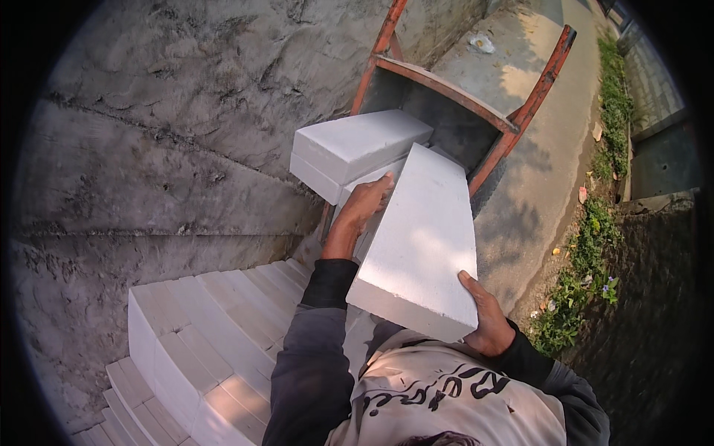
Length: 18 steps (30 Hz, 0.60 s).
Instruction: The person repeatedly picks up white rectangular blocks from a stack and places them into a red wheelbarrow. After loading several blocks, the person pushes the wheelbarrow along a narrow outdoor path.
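A large white lightweight concrete block (424, 238) is tilted in front of me, its near end close to my body. My right hand (489, 318) grips its near right corner, thumb along the side edge and fingers partly hidden underneath. Against the block's left side is my left hand (366, 201), fingers closed along its edge and partly out of sight. Just beyond that hand, more white blocks (357, 143) are stacked in the metal cart (476, 111) with worn orange rails. The held block covers part of the cart and of that stack.
To my left, a big stack of white blocks (216, 312) stands beside a rough grey plastered wall (186, 134). A concrete path (532, 193) runs along the right, edged by green plants (587, 275). A crumpled plastic bag (481, 43) lies farther up the path.
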### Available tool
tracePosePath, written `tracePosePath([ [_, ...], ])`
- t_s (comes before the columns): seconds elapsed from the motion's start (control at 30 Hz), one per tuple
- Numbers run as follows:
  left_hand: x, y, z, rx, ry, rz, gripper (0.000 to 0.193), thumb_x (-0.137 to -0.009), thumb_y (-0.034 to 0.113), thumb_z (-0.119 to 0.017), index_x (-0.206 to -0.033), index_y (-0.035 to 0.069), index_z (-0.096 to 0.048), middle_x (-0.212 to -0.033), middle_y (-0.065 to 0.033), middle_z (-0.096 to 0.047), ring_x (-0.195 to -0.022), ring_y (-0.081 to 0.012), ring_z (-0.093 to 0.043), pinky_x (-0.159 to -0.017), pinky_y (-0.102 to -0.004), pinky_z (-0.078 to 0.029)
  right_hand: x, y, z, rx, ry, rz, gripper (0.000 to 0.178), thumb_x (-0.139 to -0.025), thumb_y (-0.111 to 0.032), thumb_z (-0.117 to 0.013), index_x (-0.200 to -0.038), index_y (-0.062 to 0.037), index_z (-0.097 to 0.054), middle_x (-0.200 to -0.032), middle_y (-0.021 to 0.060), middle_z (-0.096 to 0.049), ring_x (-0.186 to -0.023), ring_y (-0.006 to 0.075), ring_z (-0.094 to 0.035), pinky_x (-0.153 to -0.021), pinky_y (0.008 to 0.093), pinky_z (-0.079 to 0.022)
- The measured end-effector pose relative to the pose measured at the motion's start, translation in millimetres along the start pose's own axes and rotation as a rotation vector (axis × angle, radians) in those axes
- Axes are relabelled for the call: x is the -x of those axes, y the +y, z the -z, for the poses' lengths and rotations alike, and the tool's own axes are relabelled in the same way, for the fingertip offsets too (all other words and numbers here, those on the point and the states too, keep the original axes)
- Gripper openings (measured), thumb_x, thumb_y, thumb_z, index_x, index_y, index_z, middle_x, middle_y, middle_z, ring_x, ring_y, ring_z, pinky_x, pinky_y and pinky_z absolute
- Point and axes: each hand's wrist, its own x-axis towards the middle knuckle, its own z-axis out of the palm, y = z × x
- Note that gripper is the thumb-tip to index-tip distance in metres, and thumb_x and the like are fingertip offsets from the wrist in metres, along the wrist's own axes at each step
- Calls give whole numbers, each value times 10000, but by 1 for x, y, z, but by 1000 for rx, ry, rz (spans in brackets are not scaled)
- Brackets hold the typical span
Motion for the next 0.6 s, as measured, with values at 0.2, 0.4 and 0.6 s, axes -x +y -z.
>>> tracePosePath([
  [0.2,109,36,101,282,436,-314,693,-1062,505,-532,-1486,-42,-503,-1414,-195,-591,-1206,-262,-614,-1021,-378,-501,-85,-13,-3,33,-116,127,571,-1097,-468,-455,-1527,-97,-406,-1421,99,-576,-1250,230,-610,-1024,399,-531],
  [0.4,160,-42,92,380,517,-198,616,-1075,424,-553,-1472,-45,-507,-1401,-178,-601,-1186,-259,-633,-1003,-378,-522,-168,-21,2,35,-25,139,471,-1080,-435,-497,-1424,-114,-506,-1359,53,-617,-1281,246,-586,-1048,460,-501],
  [0.6,157,-106,58,326,524,-21,583,-1057,408,-602,-1449,-21,-561,-1408,-178,-614,-1206,-271,-643,-1015,-382,-523,-178,-32,4,259,23,29,704,-1061,-550,-498,-1563,-84,-334,-1520,180,-452,-1350,342,-518,-1069,538,-487],
])
